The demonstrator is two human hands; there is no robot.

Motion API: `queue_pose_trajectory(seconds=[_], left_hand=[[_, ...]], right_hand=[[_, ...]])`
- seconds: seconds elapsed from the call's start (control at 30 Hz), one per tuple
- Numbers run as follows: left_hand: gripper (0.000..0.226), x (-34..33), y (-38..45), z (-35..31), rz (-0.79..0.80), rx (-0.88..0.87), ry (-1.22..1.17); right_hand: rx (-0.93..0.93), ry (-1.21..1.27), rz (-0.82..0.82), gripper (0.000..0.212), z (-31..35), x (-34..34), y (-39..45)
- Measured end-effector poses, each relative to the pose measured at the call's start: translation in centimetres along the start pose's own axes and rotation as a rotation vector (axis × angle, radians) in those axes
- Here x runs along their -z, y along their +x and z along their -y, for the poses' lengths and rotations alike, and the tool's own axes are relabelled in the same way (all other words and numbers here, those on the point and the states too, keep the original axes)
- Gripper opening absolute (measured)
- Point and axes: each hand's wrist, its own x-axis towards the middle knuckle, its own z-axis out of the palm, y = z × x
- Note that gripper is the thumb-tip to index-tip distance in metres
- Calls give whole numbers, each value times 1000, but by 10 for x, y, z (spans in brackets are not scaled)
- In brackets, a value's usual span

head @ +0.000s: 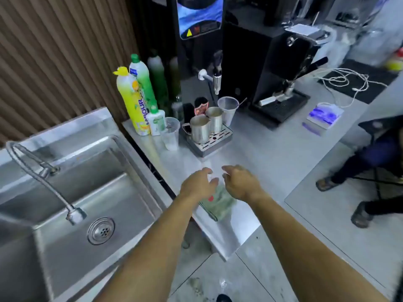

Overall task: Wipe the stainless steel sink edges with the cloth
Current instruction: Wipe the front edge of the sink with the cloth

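The left hand's fingers (208, 174) were loosely spread and slightly bent, holding nothing, and the right hand's fingers (227, 171) were likewise relaxed and apart, the tips of both sets close together but not clearly touching. The left hand (197, 184) and the right hand (241, 184) hovered side by side above the counter (261, 153), both arms stretched forward. Under and just behind the hands lay the cloth (219, 203), a pale greenish folded piece with a small red mark, flat on the counter near its front edge; whether either hand touched it could not be told, since the picture was blurred there.

The sink (139, 162) stood well to the left of the hands, with its bendy tap (43, 175) hanging over the basin and the drain (101, 230) showing in the bottom. Its rims looked bare, with no cloth on them.

Behind the counter's left end stood soap bottles (133, 101), plastic cups (171, 134) and two metal jugs (199, 129) on a drip tray.

By my reckoning the wiping had not begun: the cloth was yet to be picked up and carried over to the sink, so every edge was left to do.
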Motion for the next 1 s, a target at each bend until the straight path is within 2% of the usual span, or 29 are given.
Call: queue_pose_trajectory(seconds=[0.07, 0.17, 0.27, 0.33, 0.43, 0.6, 0.77, 1.0], left_hand=[[47, -37, 4, -4, -7, 34, 11], [50, -95, 1, -4, -112, 77, 22], [63, -128, 6, 1, -182, 129, 15], [67, -142, 4, 8, -244, 86, 141], [70, -146, 7, 24, -271, -52, 320], [70, -122, 26, 59, -167, -366, 490], [88, -125, 24, 51, -197, -296, 493], [90, -131, 28, 53, -253, -276, 499]], right_hand=[[25, -11, 16, 40, -23, -20, 5], [79, -33, 57, 64, -59, -59, 12], [131, -69, 37, 56, -80, -79, 13], [159, -45, 16, 59, -92, -93, 11], [187, 0, -57, 61, -104, -109, 5], [164, -60, -169, 56, -103, -125, 1], [171, -104, -241, 56, -104, -132, 1], [213, -133, -260, 57, -109, -134, 1]])
